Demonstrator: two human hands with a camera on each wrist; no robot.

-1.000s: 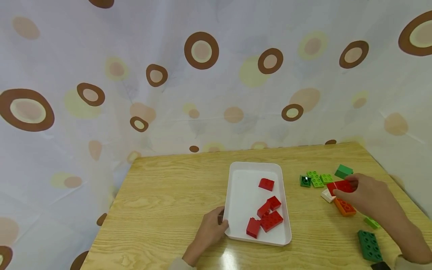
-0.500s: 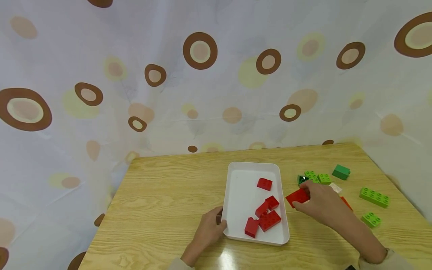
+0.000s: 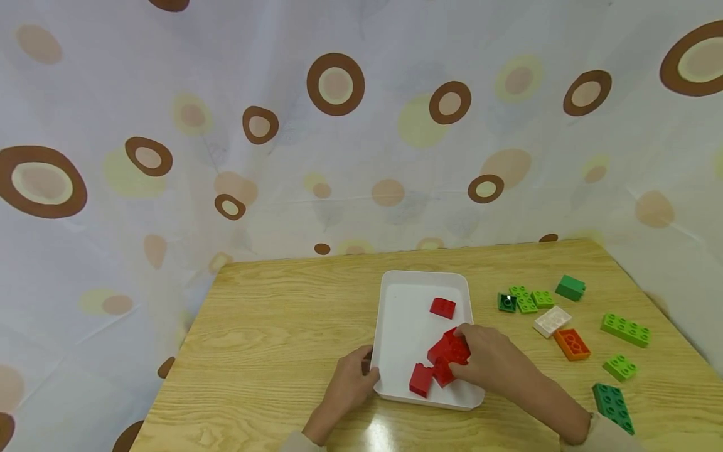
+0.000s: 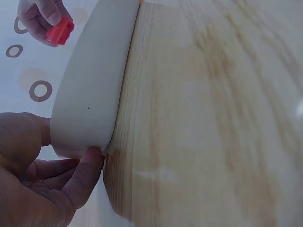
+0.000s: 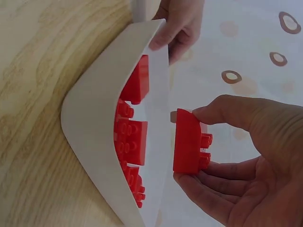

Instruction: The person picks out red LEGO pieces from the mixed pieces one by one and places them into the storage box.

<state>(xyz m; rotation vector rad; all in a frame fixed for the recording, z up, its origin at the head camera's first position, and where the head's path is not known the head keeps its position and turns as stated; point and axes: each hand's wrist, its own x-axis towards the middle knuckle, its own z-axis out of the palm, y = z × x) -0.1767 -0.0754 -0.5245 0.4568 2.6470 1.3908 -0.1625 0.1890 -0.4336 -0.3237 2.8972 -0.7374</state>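
Note:
In the head view, a white tray (image 3: 403,314) holds several red bricks, one red brick (image 3: 420,380) near its front and a smaller red brick (image 3: 443,307) towards the back. My left hand (image 3: 351,380) pinches the tray's left wall near the front corner; the left wrist view shows thumb and fingers on that wall. Over the tray's right side, my right hand (image 3: 497,364) pinches another red brick (image 5: 187,144) between thumb and fingertips. The right wrist view has it above the rim, apart from the bricks inside. From the head, it partly covers the bricks below.
Right of the tray lie several bricks on the wooden table (image 3: 271,326): a white brick (image 3: 552,321), an orange brick (image 3: 572,344), a light green brick (image 3: 626,330), a dark green brick (image 3: 613,407) and a green brick (image 3: 571,287). A patterned curtain (image 3: 390,157) hangs behind.
My right hand has carried the red brick leftwards from among the loose bricks on the right to over the tray. The left hand keeps its grip on the tray, which stays in place.

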